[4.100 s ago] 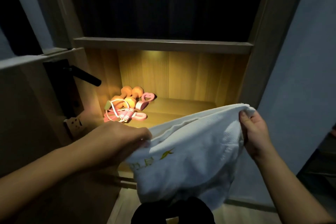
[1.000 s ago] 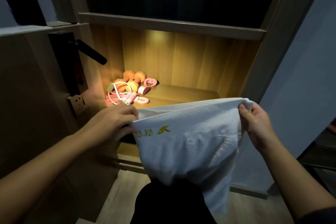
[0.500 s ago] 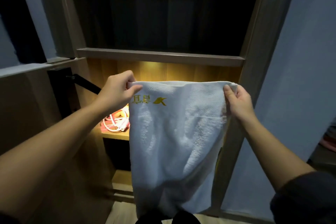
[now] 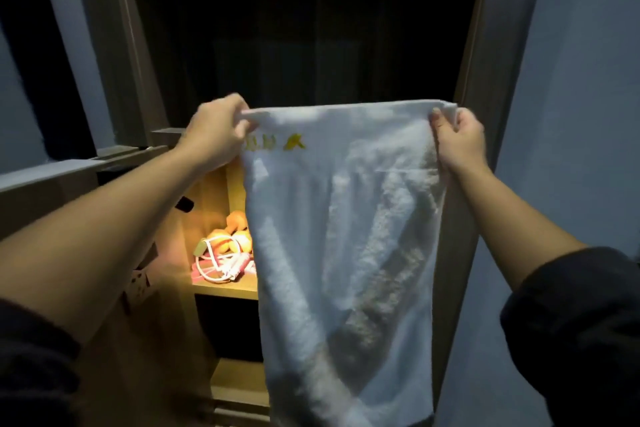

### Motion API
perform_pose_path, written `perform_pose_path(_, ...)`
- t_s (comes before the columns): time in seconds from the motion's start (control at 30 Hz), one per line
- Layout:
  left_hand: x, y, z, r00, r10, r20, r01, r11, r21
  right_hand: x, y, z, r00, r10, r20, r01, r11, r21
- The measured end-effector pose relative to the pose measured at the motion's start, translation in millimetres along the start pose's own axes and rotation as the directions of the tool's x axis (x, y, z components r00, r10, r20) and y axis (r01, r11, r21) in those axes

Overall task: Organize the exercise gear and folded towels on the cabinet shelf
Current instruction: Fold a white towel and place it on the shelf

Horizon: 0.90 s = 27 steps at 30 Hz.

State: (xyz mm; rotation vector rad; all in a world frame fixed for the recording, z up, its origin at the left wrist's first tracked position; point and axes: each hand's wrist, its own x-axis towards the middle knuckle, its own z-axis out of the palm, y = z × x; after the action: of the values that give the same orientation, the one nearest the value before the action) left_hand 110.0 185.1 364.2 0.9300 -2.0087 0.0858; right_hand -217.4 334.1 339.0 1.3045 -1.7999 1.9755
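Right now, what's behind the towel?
The towel, held up by left hand and right hand, covers most of the lit shelf. Only dumbbells and jump rope show at its left.

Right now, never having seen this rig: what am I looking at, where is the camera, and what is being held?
There is no robot here. A person wears one wide-angle camera on the head, so you see their own two arms reaching forward. The left hand and right hand each pinch a top corner of a white towel, which hangs open with a yellow embroidered logo near the top. Behind it is an open cabinet. Its lit wooden shelf holds orange dumbbells and a pink and white jump rope. The towel hides the rest of the shelf.
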Motion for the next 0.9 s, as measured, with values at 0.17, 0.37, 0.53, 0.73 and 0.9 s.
perform_pose_path(0.17,-13,3,21,0.983,-0.116,0.145,0.110,0.993,0.051,-11,10,4,0.959,0.169,0.227,-0.089,0.942,-0.325)
perform_pose_path(0.37,-3,-5,11,0.982,-0.171,-0.074,0.141,0.940,-0.311,-15,0,-1,0.992,0.066,0.108,-0.065,0.998,-0.015)
perform_pose_path(0.53,-26,-15,45,0.904,-0.407,0.130,0.415,0.760,-0.500,-24,13,12,0.916,0.193,0.352,-0.043,0.919,-0.392)
perform_pose_path(0.73,-27,-31,51,0.874,-0.485,0.023,0.428,0.747,-0.508,-30,28,19,0.960,0.163,0.227,-0.103,0.961,-0.255)
perform_pose_path(0.9,-7,-5,33,0.938,-0.342,-0.061,0.185,0.640,-0.745,-10,7,26,0.995,0.091,0.043,-0.088,0.995,-0.056)
